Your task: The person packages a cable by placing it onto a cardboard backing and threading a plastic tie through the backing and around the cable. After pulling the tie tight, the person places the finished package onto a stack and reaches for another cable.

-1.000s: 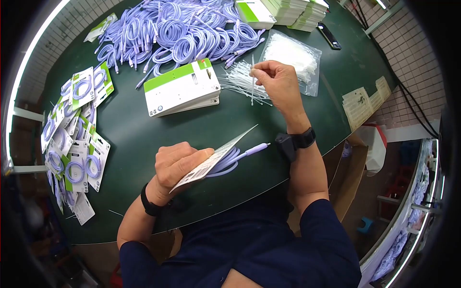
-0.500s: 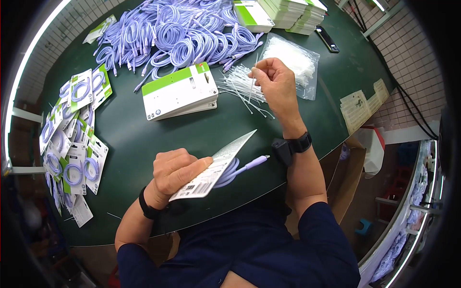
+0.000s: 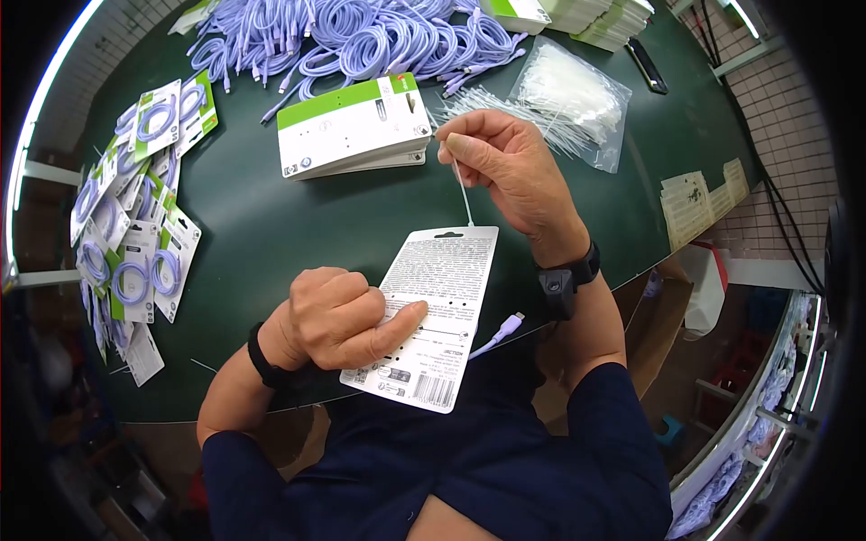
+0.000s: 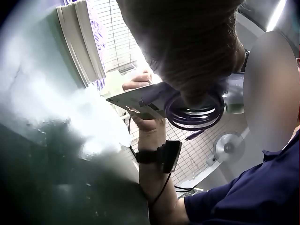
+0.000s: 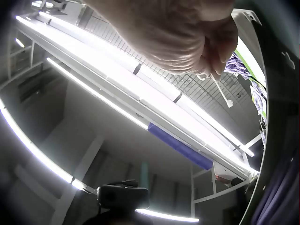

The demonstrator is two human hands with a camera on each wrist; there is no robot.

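Note:
My left hand (image 3: 347, 320) grips a white printed packaging card (image 3: 442, 270), its thumb across the text and barcode side that faces up. A lilac cable's plug (image 3: 499, 334) sticks out past the card's right edge; in the left wrist view the cable's coil (image 4: 218, 112) lies against the card's other face. Between thumb and fingers my right hand (image 3: 510, 171) pinches a thin white cable tie (image 3: 465, 200). The tie hangs down, its small head right at the card's top edge beside the hanger slot. Seen from the right wrist, the tie's head (image 5: 229, 103) points away from the fingertips.
A stack of green and white cards (image 3: 347, 135) stands ahead, with a heap of lilac cables (image 3: 361, 41) behind it. Loose cable ties (image 3: 505, 110) lie beside a clear bag (image 3: 613, 113) of more ties. Carded cables (image 3: 140, 234) are piled at the left. A black phone-like object (image 3: 647, 65) lies far right.
The left hand has turned the card so its printed side faces up, hiding the coil from the head view. The right hand has brought the cable tie from the loose ties toward the card's top.

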